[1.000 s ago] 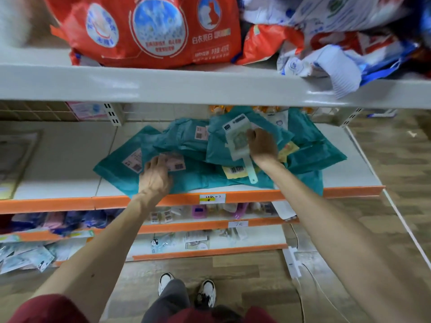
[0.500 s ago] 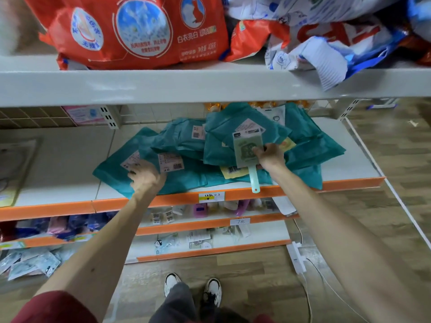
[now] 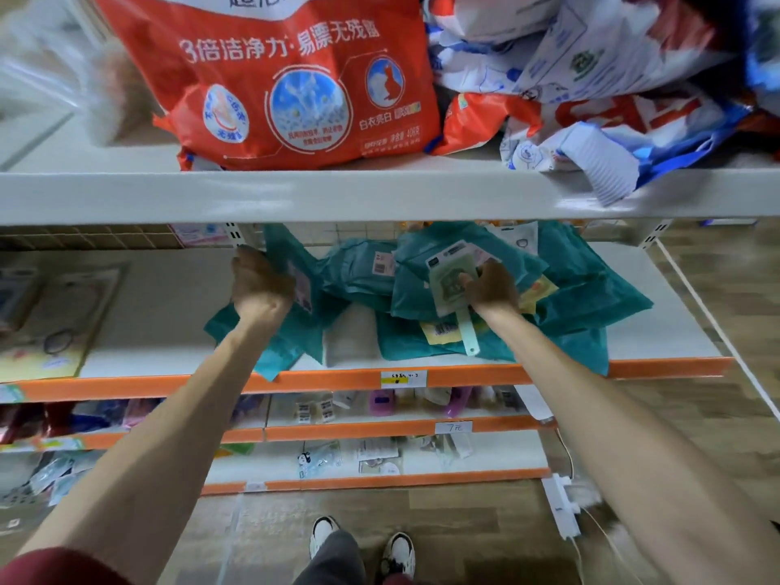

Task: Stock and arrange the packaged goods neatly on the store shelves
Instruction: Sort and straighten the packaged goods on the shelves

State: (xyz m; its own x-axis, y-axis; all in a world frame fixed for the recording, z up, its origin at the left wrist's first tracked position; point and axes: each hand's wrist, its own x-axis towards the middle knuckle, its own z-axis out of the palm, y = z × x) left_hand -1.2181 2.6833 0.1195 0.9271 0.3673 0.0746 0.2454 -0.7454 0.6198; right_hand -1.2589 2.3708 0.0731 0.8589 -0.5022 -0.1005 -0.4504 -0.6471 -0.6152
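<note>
Several teal packets point(image 3: 582, 297) lie in a loose heap on the white shelf with the orange front edge point(image 3: 658, 367). My left hand point(image 3: 259, 285) grips the left teal packet point(image 3: 291, 314) and holds its far end tilted up off the shelf. My right hand point(image 3: 491, 289) pinches a pale green carded item with a long handle point(image 3: 449, 285), held over the middle of the heap. Its handle points toward the shelf front.
The shelf above point(image 3: 380, 196) carries a big red detergent bag point(image 3: 295, 86) and crumpled white, red and blue bags point(image 3: 599, 90). Flat packs point(image 3: 46, 314) lie on the left of the same shelf. Lower shelves hold small goods. A white power strip point(image 3: 561, 506) lies on the wooden floor.
My left hand has lifted the left teal packet's far end up and back. My right hand with the green item has shifted slightly. The camera has tilted up, closer to the shelves.
</note>
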